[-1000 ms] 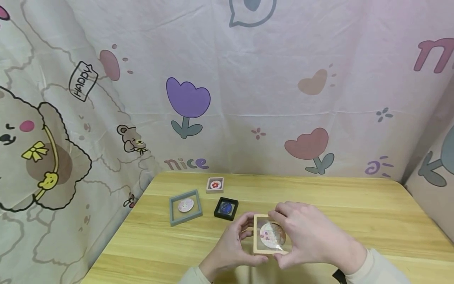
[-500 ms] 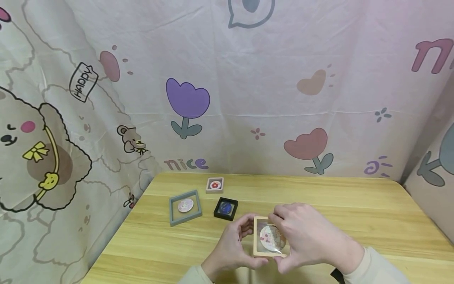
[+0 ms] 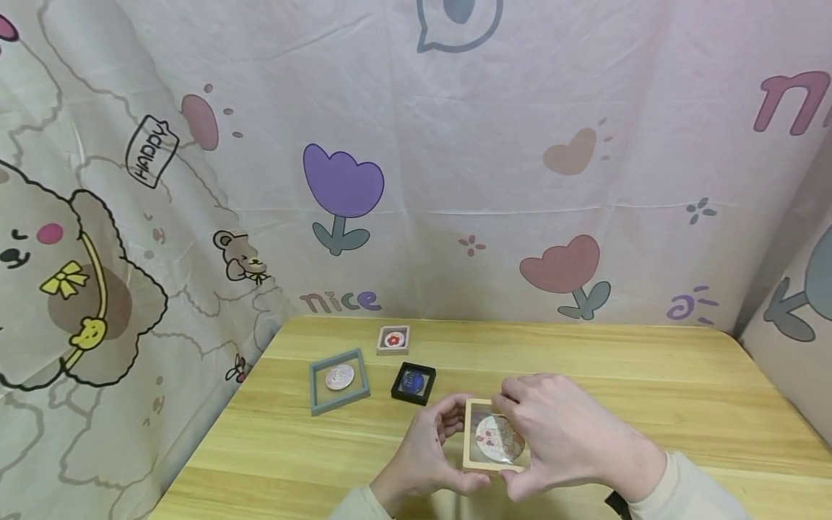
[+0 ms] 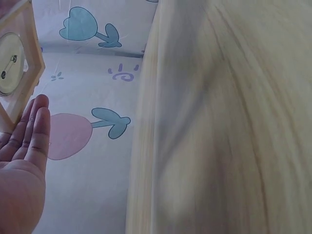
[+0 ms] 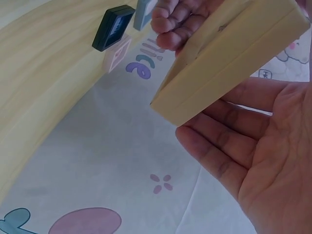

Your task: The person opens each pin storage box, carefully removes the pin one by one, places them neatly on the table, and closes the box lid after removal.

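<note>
A cream-yellow square display frame (image 3: 466,437) with clear film is held up above the table. Inside it sits a round badge (image 3: 497,438) with a pale pink picture; its pin back (image 4: 9,66) shows in the left wrist view. My right hand (image 3: 568,437) grips the frame from the right, fingers over its top edge and thumb at the bottom edge, covering the right part. At its left side is my left hand (image 3: 429,448), thumb by the lower left corner and fingers bent at the side edge. The right wrist view shows the frame's thick side wall.
On the wooden table (image 3: 292,462) lie a grey-blue frame (image 3: 341,402) with a round badge, a black frame (image 3: 414,397) with a blue badge, and a small pink frame (image 3: 393,352) with a red flower. A black thing (image 3: 617,503) shows under the right sleeve. A printed cloth (image 3: 442,144) hangs behind.
The held frame has sunk slightly and tilted a little, with glare on its film fading. Both hands keep their places on it, and the frames on the table have not moved.
</note>
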{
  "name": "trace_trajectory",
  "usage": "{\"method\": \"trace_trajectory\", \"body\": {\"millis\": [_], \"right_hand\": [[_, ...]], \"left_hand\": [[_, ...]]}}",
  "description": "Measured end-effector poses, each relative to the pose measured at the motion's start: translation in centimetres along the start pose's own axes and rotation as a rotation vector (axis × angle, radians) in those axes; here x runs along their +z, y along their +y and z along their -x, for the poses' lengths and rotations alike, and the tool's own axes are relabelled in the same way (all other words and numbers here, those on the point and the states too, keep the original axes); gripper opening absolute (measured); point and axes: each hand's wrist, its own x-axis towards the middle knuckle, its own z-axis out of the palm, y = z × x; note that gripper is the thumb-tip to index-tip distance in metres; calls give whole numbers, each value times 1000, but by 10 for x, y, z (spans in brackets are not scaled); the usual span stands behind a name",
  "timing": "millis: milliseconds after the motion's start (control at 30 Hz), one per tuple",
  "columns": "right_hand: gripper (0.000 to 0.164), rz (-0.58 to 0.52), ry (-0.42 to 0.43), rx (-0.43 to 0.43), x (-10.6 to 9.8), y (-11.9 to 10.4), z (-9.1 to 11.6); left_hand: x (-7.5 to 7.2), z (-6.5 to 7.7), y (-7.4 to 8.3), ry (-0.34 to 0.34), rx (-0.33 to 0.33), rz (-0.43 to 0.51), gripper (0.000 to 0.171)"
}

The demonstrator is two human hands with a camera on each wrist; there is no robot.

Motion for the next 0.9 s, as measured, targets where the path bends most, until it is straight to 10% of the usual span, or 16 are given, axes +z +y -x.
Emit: {"method": "trace_trajectory", "body": {"millis": [900], "right_hand": [[50,22,-130,23,-8,-7,-2]], "left_hand": [[1,1,-6,2,9,-4,77]]}}
